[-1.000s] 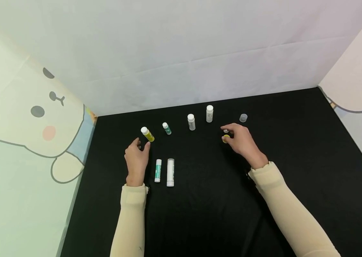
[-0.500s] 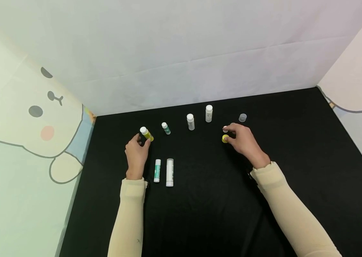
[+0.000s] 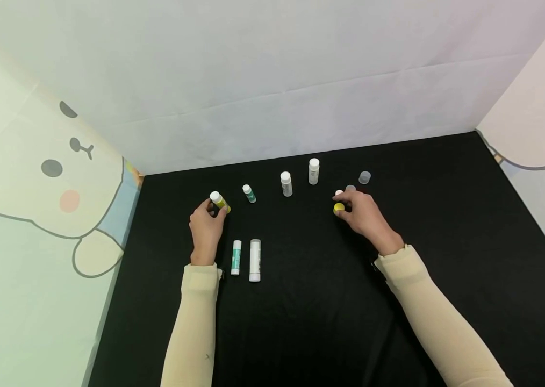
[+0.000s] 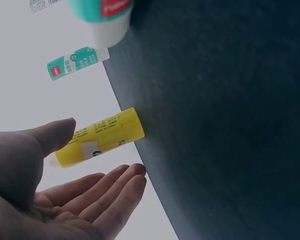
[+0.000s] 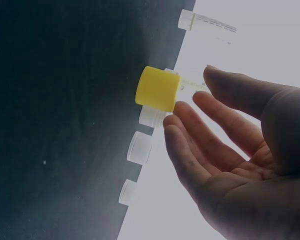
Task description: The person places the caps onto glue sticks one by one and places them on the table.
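While reaching forward with both arms, apparently only at the taking-hold stage, with yellow round plastic cap (image 5: 157, 89) and white-topped yellow cylindrical plastic tube (image 4: 107, 136) well apart. Remaining, at a guess, a secure grip on each. Left hand (image 3: 206, 230) widely parted, with tube standing between thumb and straight fingers, contact unclear. Right hand (image 3: 365, 212) likewise parted, gripping nothing, with yellow cap at the fingertips and clear round plastic cap (image 3: 364, 177) past the knuckles. Left cream sleeve (image 3: 195, 322) nearly straight ahead, right cream sleeve (image 3: 442, 317) slanting inward.
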`<state>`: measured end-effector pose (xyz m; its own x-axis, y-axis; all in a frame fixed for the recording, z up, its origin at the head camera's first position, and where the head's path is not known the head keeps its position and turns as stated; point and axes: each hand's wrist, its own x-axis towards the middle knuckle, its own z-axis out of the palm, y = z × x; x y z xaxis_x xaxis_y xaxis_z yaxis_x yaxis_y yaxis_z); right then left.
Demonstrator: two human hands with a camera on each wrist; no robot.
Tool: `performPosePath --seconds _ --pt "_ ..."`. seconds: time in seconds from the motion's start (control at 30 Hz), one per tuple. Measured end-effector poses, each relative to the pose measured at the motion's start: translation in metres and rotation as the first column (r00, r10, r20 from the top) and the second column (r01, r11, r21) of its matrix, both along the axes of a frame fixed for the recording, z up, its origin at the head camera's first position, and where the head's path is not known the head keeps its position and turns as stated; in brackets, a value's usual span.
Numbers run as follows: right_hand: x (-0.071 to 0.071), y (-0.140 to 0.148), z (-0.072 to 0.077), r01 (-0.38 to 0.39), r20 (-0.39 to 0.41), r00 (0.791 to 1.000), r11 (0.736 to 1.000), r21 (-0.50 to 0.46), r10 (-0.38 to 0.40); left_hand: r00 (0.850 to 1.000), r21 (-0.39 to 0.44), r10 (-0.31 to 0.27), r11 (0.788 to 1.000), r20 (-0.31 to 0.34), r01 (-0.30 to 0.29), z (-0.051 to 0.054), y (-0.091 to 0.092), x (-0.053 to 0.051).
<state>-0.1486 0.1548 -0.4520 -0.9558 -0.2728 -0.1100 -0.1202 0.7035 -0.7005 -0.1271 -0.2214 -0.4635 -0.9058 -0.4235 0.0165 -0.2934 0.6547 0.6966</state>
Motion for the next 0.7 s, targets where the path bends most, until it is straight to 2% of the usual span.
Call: performPosePath --seconds 0.43,0.7 --pt "0.0009 -0.0005 -0.0047 -0.026 -0.016 1.0 1.0 0.016 0.026 0.999 0.005 -0.02 1.0 -0.034 0.02 -0.0024 -0.0034 -0.006" --pt "0.0003 -0.0016 -0.006 -0.023 -0.002 1.0 1.0 0.013 0.023 0.999 0.004 -0.023 1.0 -0.029 0.023 -0.0031 -0.004 -0.0078"
